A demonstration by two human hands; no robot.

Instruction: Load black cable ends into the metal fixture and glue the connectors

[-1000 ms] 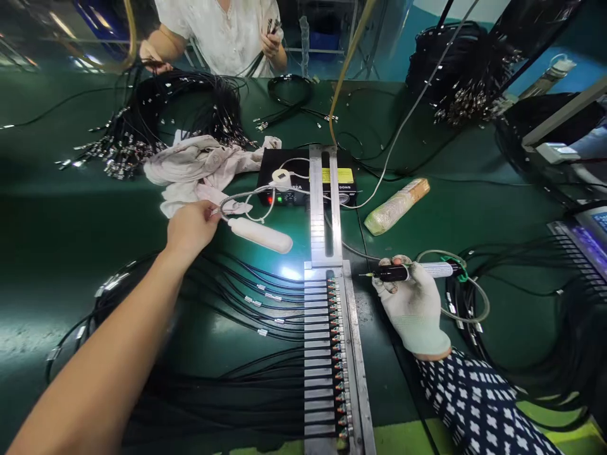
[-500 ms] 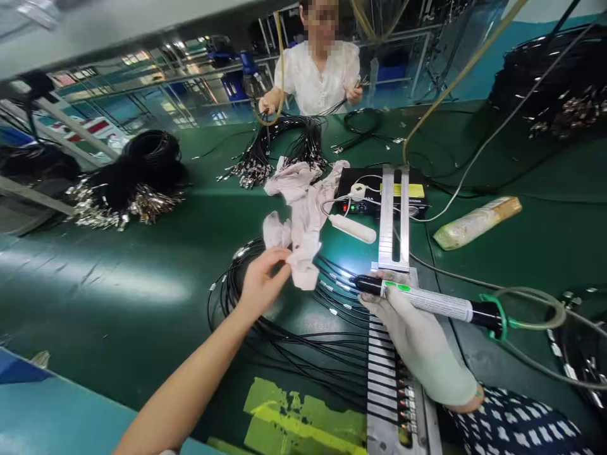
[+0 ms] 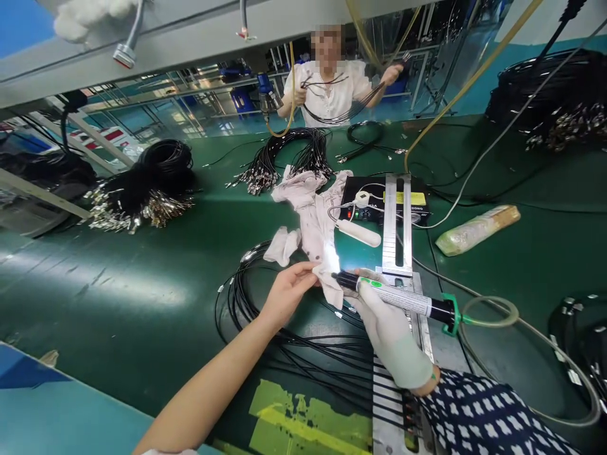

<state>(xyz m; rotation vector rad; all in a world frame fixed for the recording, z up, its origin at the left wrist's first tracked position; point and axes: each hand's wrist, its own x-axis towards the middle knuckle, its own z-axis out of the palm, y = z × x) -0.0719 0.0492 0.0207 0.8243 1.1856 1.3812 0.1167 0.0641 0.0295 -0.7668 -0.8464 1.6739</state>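
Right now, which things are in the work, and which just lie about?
In use:
pale pink cloth, left hand
black and white plastic tube, gloved right hand
slotted silver metal rail

Apparently idle:
pale green wrapped package
coiled black cables, far left

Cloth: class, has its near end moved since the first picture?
Yes. Judged against the black box, the near end of the cloth now lies farther from it, towards the camera.

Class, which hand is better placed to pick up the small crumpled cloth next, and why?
Probably left: the left hand is nearer the small crumpled cloth, though it holds the larger cloth. The right hand is farther away and holds the syringe.
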